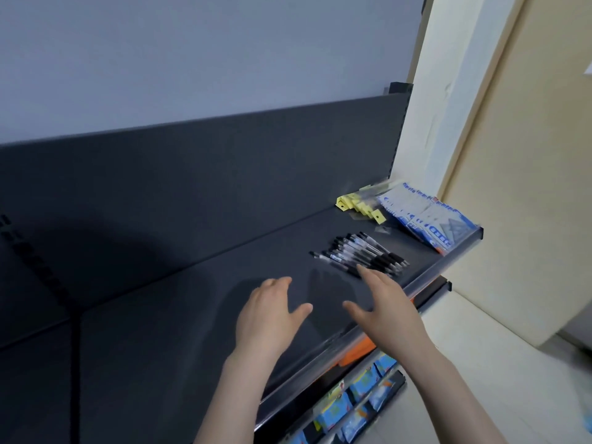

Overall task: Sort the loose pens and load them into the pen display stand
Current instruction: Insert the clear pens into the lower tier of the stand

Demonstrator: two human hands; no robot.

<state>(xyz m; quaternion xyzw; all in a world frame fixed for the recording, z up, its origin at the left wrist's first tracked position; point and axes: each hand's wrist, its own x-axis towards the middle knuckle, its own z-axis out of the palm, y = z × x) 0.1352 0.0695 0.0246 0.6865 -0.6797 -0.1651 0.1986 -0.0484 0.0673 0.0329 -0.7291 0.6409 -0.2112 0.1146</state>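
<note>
Left to right. My left hand (272,312) hovered low over the dark shelf (179,331), palm down. Fingers were straight and a bit spread, thumb out, holding nothing.

My right hand (386,310) was just beside it, also flat and spread with nothing in it. It reached further out. Its fingertips sat at the near edge of the pens (358,253); I couldn't tell if they touched.

The pens lay in one loose bunch, ahead and to the right of both hands, near the shelf's front lip. They lay side by side, long axis running from the back panel toward the front lip, crosswise to the shelf's length. The dark grip ends pointed toward the lip.

The right hand was clearly the nearer one. The left was apart from the bunch, with bare shelf between. My guess: the right hand would gather first, closing across the barrels, and the left would come in from the cap side.

Further right were yellow tags (358,205) near the back, then blue packets (429,219) at the shelf end.

No pen stand showed in view.
</note>
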